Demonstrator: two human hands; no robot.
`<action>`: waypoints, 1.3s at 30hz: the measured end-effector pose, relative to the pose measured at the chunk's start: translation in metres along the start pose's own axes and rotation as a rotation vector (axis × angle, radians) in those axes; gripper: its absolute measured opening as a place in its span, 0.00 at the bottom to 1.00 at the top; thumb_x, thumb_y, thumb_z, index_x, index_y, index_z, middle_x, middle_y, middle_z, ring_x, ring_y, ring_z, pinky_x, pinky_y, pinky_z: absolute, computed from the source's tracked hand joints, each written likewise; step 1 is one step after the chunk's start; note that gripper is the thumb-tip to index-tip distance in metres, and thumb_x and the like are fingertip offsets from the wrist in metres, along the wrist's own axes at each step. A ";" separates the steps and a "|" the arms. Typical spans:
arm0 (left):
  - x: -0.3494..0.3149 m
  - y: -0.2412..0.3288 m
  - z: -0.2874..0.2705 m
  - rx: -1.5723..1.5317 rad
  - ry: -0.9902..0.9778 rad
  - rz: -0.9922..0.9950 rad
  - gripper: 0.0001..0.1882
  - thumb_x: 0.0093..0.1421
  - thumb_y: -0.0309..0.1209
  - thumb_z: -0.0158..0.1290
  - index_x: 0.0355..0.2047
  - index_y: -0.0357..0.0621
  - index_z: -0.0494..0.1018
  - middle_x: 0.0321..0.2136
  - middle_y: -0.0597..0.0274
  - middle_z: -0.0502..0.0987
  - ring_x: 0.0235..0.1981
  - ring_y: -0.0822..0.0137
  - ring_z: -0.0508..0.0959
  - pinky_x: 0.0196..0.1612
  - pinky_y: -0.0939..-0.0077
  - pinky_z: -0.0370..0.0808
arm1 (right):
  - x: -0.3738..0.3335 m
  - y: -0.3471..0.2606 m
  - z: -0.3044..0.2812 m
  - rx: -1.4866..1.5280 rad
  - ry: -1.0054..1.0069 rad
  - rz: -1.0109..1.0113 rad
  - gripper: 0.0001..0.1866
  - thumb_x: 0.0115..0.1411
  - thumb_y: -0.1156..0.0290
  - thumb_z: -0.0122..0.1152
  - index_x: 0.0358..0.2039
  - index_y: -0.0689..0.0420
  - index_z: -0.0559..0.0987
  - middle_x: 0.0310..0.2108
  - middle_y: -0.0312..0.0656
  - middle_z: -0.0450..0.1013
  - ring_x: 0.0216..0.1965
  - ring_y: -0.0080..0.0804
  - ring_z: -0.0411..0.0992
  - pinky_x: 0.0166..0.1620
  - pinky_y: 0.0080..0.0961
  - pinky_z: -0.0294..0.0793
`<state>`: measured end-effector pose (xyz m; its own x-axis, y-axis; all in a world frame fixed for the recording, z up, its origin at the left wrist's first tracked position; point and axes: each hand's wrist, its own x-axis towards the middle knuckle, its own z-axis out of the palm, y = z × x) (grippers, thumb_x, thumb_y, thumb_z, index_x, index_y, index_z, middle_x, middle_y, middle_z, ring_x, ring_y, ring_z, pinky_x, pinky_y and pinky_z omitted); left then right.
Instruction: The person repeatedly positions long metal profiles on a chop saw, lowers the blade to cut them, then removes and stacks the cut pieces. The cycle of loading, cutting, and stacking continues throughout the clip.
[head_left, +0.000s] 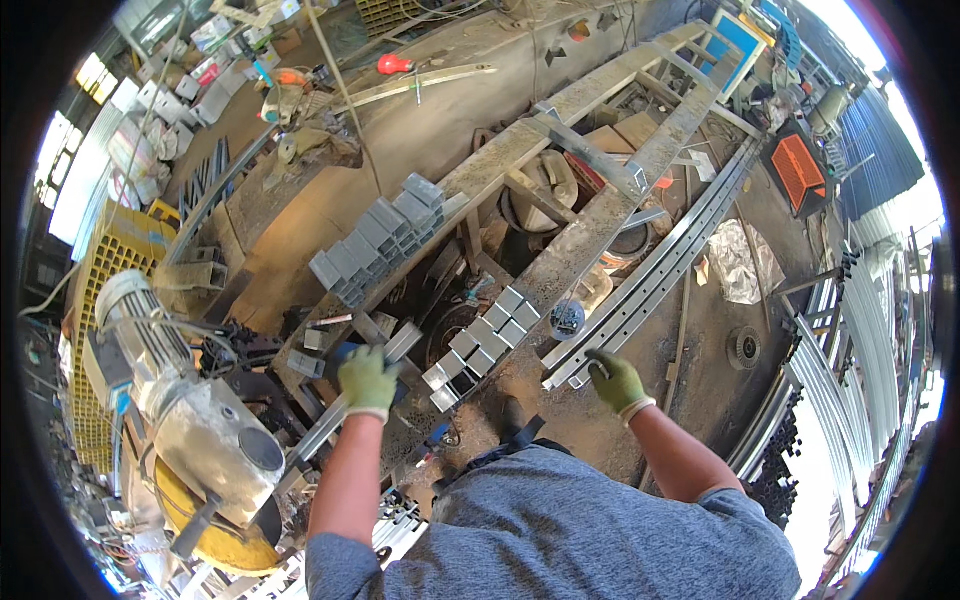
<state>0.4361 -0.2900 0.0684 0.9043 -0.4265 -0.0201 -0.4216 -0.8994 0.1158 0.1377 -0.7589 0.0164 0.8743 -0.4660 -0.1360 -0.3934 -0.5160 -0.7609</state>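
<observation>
silver tube (405, 341) in left hand (367, 380) points lengthwise toward upper right.

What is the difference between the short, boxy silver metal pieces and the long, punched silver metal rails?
The boxy pieces are short; the punched rails stretch far beyond the right hand. The boxy pieces' upper faces look plain; the punched rails show rows of holes. Both are silver-coloured metal.
</observation>
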 end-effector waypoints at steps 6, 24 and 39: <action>0.104 0.088 0.012 -0.184 -0.001 0.157 0.43 0.68 0.55 0.78 0.77 0.49 0.82 0.63 0.50 0.89 0.69 0.37 0.85 0.73 0.40 0.81 | 0.154 -0.036 -0.048 0.022 0.223 -0.115 0.20 0.77 0.70 0.70 0.66 0.56 0.92 0.62 0.57 0.91 0.64 0.60 0.90 0.67 0.48 0.89; 0.044 0.019 0.019 0.064 -0.082 0.172 0.38 0.63 0.44 0.79 0.71 0.45 0.84 0.58 0.53 0.89 0.60 0.39 0.86 0.63 0.35 0.82 | 0.428 -0.078 -0.006 0.139 0.232 -0.354 0.18 0.81 0.64 0.71 0.66 0.53 0.93 0.66 0.54 0.90 0.68 0.59 0.88 0.75 0.47 0.84; 0.230 0.198 0.037 -0.286 -0.080 0.314 0.42 0.72 0.52 0.75 0.79 0.44 0.77 0.58 0.38 0.90 0.58 0.29 0.89 0.60 0.35 0.87 | 0.324 -0.056 -0.007 0.100 0.453 -0.469 0.16 0.71 0.78 0.70 0.57 0.57 0.91 0.59 0.55 0.90 0.61 0.65 0.87 0.67 0.54 0.88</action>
<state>0.5582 -0.5699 0.0497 0.7221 -0.6916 -0.0159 -0.6296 -0.6665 0.3993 0.4411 -0.8862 0.0200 0.7315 -0.4759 0.4883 0.0475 -0.6788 -0.7328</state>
